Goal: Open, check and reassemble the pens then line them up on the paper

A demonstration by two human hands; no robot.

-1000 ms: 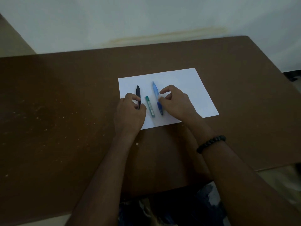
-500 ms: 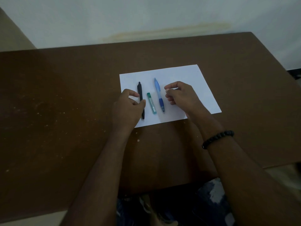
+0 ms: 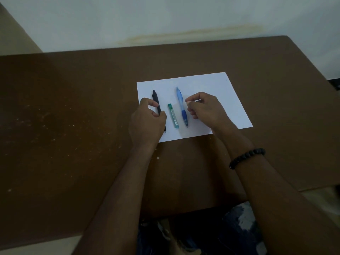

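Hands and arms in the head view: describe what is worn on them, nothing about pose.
Both forearms are bare to the bottom of the picture, with no sleeves in sight. The left hand wears nothing: no ring, watch or band shows. The right hand is also bare, but its wrist carries a bracelet of round black beads. No gloves on either.
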